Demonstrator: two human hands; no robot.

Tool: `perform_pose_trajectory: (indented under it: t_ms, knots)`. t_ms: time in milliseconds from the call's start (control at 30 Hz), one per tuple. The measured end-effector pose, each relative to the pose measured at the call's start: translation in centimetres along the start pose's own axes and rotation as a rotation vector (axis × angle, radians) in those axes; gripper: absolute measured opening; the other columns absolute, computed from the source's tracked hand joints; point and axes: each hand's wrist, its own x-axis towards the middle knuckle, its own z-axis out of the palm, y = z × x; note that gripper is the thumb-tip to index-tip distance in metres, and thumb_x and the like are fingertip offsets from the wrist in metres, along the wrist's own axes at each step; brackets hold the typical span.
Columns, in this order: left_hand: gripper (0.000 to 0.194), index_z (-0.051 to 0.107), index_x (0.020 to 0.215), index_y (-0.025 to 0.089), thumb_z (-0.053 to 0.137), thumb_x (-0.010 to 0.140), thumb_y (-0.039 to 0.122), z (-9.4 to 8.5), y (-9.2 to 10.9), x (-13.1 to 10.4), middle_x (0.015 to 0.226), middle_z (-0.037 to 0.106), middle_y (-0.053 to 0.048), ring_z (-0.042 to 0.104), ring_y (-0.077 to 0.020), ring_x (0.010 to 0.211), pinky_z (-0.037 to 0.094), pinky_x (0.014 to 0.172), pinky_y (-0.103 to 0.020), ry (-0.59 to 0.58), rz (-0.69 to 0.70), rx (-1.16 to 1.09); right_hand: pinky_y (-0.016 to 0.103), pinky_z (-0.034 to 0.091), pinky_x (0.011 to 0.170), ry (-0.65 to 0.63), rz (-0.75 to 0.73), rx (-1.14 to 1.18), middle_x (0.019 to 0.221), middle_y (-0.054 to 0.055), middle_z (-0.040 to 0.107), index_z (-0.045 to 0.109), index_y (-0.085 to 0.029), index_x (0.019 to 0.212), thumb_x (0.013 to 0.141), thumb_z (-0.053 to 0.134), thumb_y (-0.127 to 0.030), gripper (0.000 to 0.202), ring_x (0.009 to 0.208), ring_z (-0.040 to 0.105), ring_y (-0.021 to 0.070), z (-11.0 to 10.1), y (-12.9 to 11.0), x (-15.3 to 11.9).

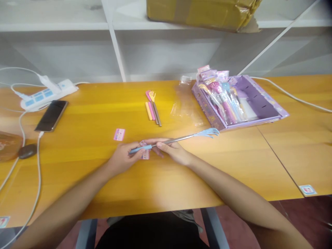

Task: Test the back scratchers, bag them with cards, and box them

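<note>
Between both hands is a back scratcher (pixel 178 139) with a light blue claw, a metal rod and a blue handle. My left hand (pixel 126 156) is closed round the blue handle. My right hand (pixel 172 150) pinches the metal rod near the handle, its other fingers behind it. Small printed cards (pixel 145 154) show under the handle, partly hidden by the fingers; whether they are held or lie on the table I cannot tell. Another printed card (pixel 119 134) lies to the left. Farther back lie a pink back scratcher (pixel 151 110) and a yellow back scratcher (pixel 155 110), side by side.
A purple box (pixel 264 95) at right holds several bagged back scratchers (pixel 228 100). Clear plastic bags (pixel 185 112) lie beside it. At left are a phone (pixel 51 116), a power strip (pixel 49 94), cables and a dark round object (pixel 27 151). A cardboard box (pixel 202 14) sits on the shelf.
</note>
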Motion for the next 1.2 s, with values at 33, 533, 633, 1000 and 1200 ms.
perform_pose_trajectory:
  t_ms: [33,533,633,1000,1200]
  knots:
    - [0.033,0.072,0.084,0.017,0.059,0.104,0.040,0.0,0.1,0.0,0.065,0.060,0.004,0.049,-0.0105,0.057,0.036,0.056,-0.022,0.006,-0.001,0.004,0.029,0.042,0.066,0.013,0.020,0.001,0.082,0.001,0.060,0.073,-0.021,0.145,0.110,0.058,-0.053,0.049,0.071,0.051,0.0146,0.0,-0.1,0.1]
    - [0.024,0.074,0.086,0.019,0.063,0.101,0.034,-0.7,-0.3,0.2,0.061,0.055,0.006,0.044,-0.0092,0.053,0.034,0.054,-0.022,0.156,0.050,0.147,0.030,0.034,0.054,0.616,-0.125,0.219,0.069,0.000,0.048,0.075,-0.022,0.085,0.094,0.042,-0.088,0.074,0.056,0.040,0.0146,-3.9,-2.9,0.6]
    - [0.029,0.073,0.083,0.019,0.060,0.102,0.037,-1.0,-0.4,0.5,0.064,0.056,0.005,0.045,-0.0096,0.055,0.034,0.054,-0.022,0.084,0.014,0.100,0.030,0.035,0.057,0.676,-0.257,0.061,0.066,0.000,0.048,0.077,-0.024,0.081,0.099,0.047,-0.083,0.069,0.056,0.042,0.0143,-3.8,-2.4,0.3]
    - [0.032,0.065,0.072,0.018,0.060,0.095,0.040,-0.8,0.1,0.5,0.057,0.045,0.006,0.038,-0.0097,0.052,0.030,0.052,-0.023,0.105,-0.034,0.060,0.032,0.040,0.058,0.572,-0.237,-0.060,0.082,0.003,0.059,0.084,-0.024,0.088,0.107,0.044,-0.072,0.065,0.059,0.050,0.0140,-2.7,-1.9,-0.1]
    - [0.032,0.065,0.070,0.018,0.061,0.094,0.038,-0.9,0.4,0.5,0.055,0.045,0.006,0.037,-0.0096,0.051,0.029,0.050,-0.023,0.106,-0.032,0.021,0.035,0.043,0.061,0.544,-0.255,-0.032,0.084,0.004,0.062,0.084,-0.024,0.090,0.108,0.042,-0.071,0.066,0.060,0.051,0.0148,-1.1,-1.3,-0.1]
